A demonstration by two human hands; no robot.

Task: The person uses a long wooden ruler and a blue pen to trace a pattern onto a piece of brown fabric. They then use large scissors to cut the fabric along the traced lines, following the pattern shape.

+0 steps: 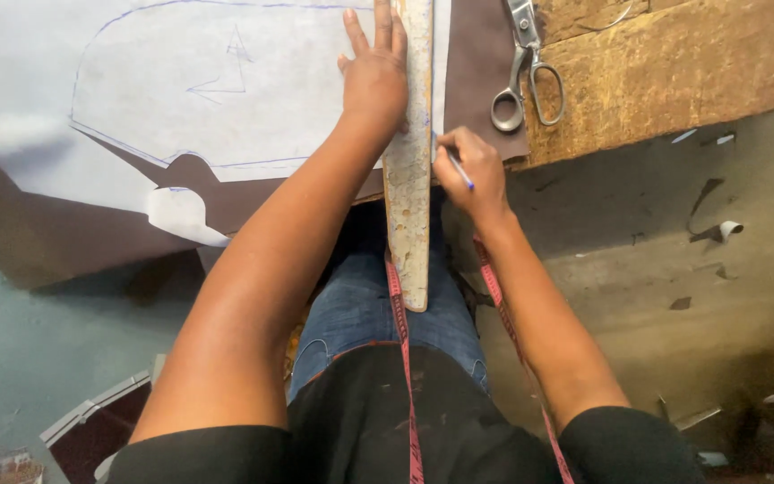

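Observation:
My left hand [374, 76] lies flat, fingers spread, pressing on a long worn wooden ruler [409, 179] and the white paper pattern [226, 81] beside it. The ruler runs from the table top down over my lap. My right hand [472, 170] is closed on a blue pen [459, 168], its tip against the ruler's right edge near the paper's lower corner. The white pattern carries blue drawn outlines and lies on dark brown fabric [481, 63].
Metal scissors [528, 67] rest on the fabric at the edge of the rough wooden table [665, 72]. A red measuring tape [402, 358] hangs round my neck. Paper and fabric scraps [718, 229] litter the floor to the right.

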